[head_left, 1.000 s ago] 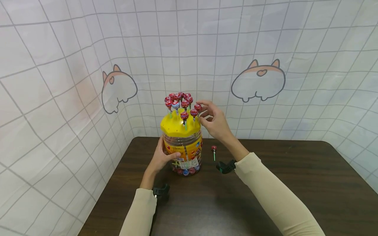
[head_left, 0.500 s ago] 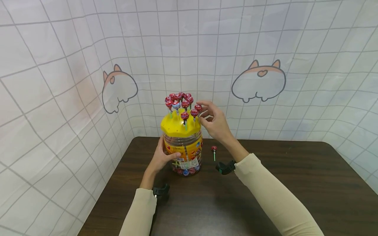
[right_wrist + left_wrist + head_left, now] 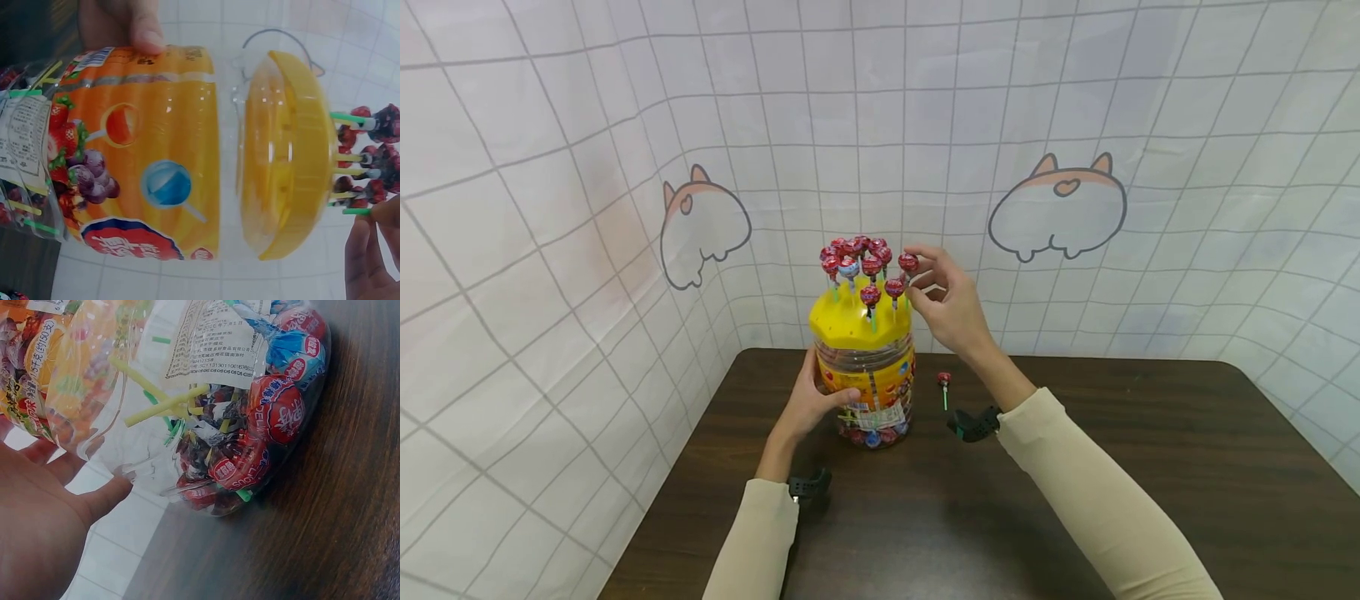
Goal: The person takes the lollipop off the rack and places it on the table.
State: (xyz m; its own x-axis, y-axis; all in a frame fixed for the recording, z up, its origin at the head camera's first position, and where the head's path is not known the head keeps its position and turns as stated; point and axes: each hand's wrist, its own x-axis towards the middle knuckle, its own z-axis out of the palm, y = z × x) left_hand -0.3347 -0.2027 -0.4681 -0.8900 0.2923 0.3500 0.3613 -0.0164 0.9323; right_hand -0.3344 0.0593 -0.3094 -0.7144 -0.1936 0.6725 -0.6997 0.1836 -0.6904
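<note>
A clear candy jar (image 3: 889, 377) with an orange fruit label stands upright on the table. Its yellow lid (image 3: 842, 323) bears several lollipops (image 3: 871, 296) stuck in by their sticks, mostly red and one pale blue. My left hand (image 3: 808, 404) grips the jar's left side, thumb across the front, other fingers partly hidden behind. At the lid's right edge, my right hand (image 3: 953, 307) pinches a red lollipop (image 3: 908, 262) by its green stick (image 3: 357, 211). That stick's lower end shows just off the lid in the right wrist view. Wrapped lollipops (image 3: 275, 409) fill the jar's bottom.
One red lollipop (image 3: 944, 381) lies on the dark wooden table (image 3: 1075, 450), right of the jar and below my right forearm. Behind the table hangs a white grid-patterned curtain (image 3: 925, 125) with cartoon animals. Each wrist wears a black band (image 3: 976, 423).
My right hand has lifted the pinched lollipop slightly, up from beside the others at the lid's right edge. The left hand and jar stay in place.
</note>
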